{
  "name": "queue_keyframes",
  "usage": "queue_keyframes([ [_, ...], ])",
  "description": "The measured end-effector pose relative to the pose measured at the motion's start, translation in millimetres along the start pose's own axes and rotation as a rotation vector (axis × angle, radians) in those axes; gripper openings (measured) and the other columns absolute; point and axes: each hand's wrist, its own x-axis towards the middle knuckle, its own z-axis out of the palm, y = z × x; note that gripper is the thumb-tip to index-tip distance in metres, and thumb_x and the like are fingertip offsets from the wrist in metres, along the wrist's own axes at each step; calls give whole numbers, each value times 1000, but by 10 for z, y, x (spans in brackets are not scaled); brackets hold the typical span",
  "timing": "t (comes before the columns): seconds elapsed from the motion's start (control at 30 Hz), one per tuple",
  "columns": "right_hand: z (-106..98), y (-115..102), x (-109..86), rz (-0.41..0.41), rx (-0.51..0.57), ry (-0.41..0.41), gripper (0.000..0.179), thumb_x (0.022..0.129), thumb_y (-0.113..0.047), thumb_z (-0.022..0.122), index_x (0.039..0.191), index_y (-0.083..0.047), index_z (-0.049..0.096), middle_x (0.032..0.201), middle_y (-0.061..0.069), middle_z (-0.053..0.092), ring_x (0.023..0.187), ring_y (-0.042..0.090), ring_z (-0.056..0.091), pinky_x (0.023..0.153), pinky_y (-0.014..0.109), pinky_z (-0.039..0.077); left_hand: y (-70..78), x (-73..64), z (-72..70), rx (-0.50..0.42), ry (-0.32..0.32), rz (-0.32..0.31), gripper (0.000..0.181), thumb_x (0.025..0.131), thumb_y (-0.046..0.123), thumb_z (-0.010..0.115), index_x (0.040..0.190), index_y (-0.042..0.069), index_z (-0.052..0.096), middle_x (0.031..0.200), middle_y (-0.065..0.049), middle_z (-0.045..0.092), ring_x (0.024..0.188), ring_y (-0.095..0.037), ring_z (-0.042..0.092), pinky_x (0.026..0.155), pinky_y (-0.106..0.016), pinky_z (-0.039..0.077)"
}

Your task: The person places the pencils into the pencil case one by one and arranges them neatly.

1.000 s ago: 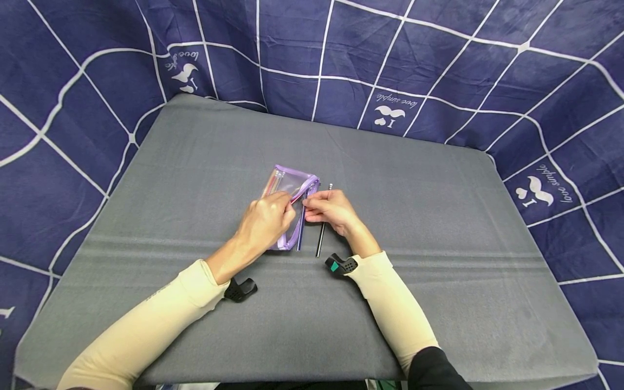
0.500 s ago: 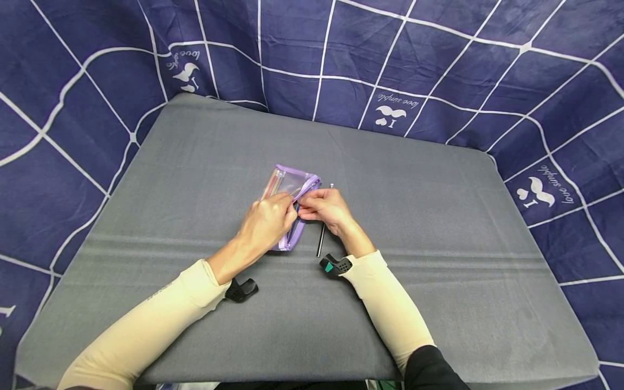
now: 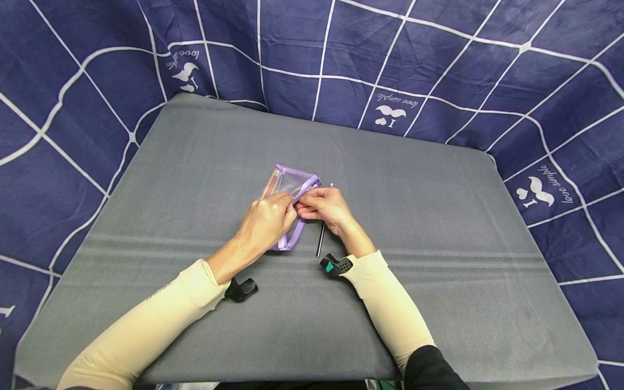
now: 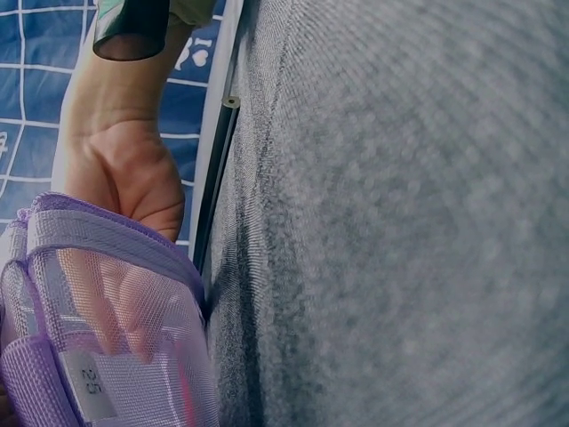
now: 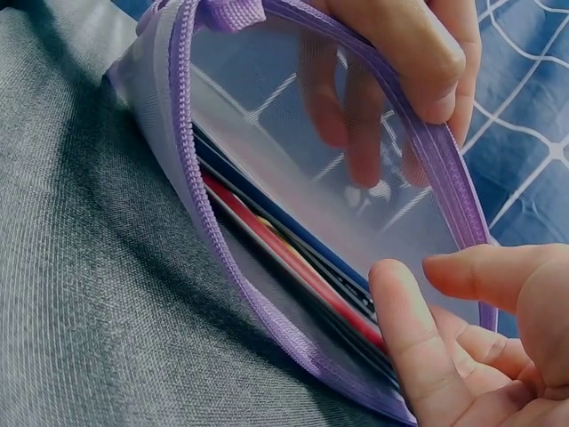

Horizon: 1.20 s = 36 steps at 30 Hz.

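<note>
My left hand [image 3: 267,219] grips the upper edge of a clear mesh pencil pouch [image 3: 297,180] with purple trim, holding its zipper mouth apart. My right hand [image 3: 327,208] reaches into that mouth from the right. In the right wrist view its thumb and forefinger stand apart, the fingertips [image 5: 396,285] right by the ends of the pencils inside. Among these pencils are a blue pencil [image 5: 293,222] and a red pencil [image 5: 307,280]. Through the mesh in the left wrist view, the right fingers look fairly straight. A black pencil [image 3: 321,238] lies under and beside the right hand.
Grey cloth covers the table [image 3: 439,216] around the pouch. A blue curtain [image 3: 292,43] with white grid lines hangs behind the table and along its sides. Both wrists wear black camera mounts [image 3: 336,265].
The right hand has moved left to the pouch mouth. The blue pencil it held beside the pouch has gone inside. The left hand keeps its grip, and the black pencil stays put.
</note>
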Motion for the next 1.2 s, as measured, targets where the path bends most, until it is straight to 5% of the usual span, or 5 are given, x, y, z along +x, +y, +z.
queue_keyframes([
  [0.73,-56,-15,-37,-7,-25,2,7,90,4,62,96,8,64,69,8,67,56,12,67,55,23,55,1,2,-13,-12,4,5,13,77,-5,60,68,2,54,65,-6,50,52,-19,46,48,-43,48],
  [1.2,-264,1,-117,-9,-63,59,16,87,1,69,100,10,65,69,7,66,54,11,65,53,23,54,-6,9,-5,-20,9,4,16,77,-5,59,65,3,50,63,-5,47,52,-20,45,48,-44,47],
])
